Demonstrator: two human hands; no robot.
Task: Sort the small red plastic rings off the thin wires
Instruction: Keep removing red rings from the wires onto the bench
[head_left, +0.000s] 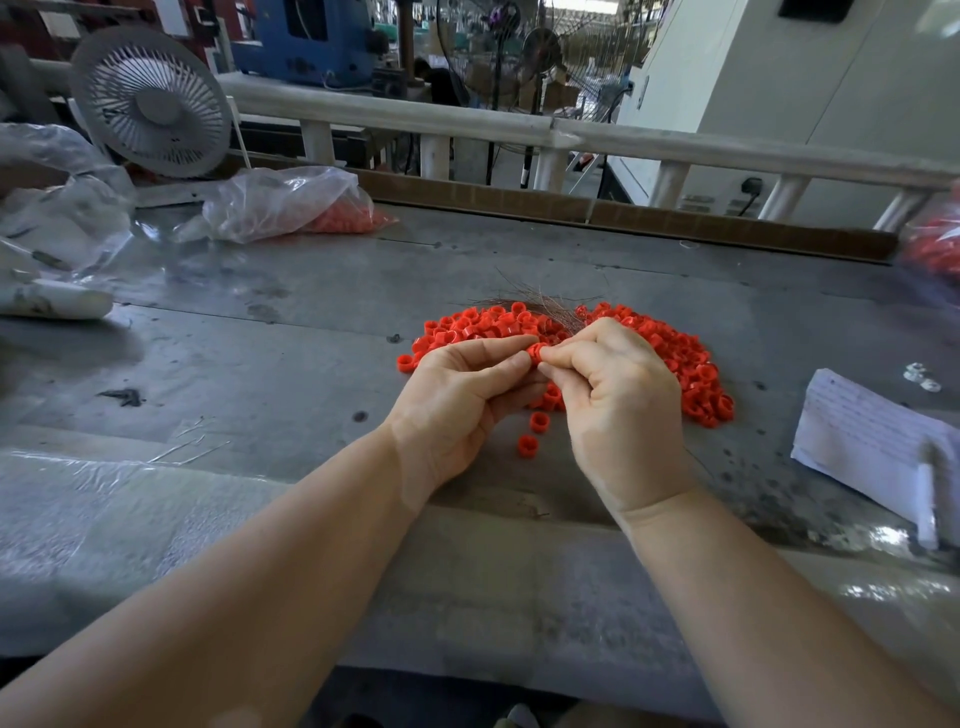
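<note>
A pile of small red plastic rings (675, 353) lies on the grey metal table (291, 353), spread in an arc behind both hands. A bundle of thin wires (540, 304) fans out at the pile's far side and runs down behind my right hand (618, 410). My left hand (467, 400) and my right hand meet above the pile and pinch one red ring (536, 353) between their fingertips. Two loose rings (532, 431) lie on the table just below the hands.
A clear plastic bag with red rings (311, 208) lies at the back left beside a white fan (150, 104). Another bag of rings (932, 244) is at the right edge. Folded paper (872, 441) lies to the right. Crumpled plastic (57, 208) covers the far left.
</note>
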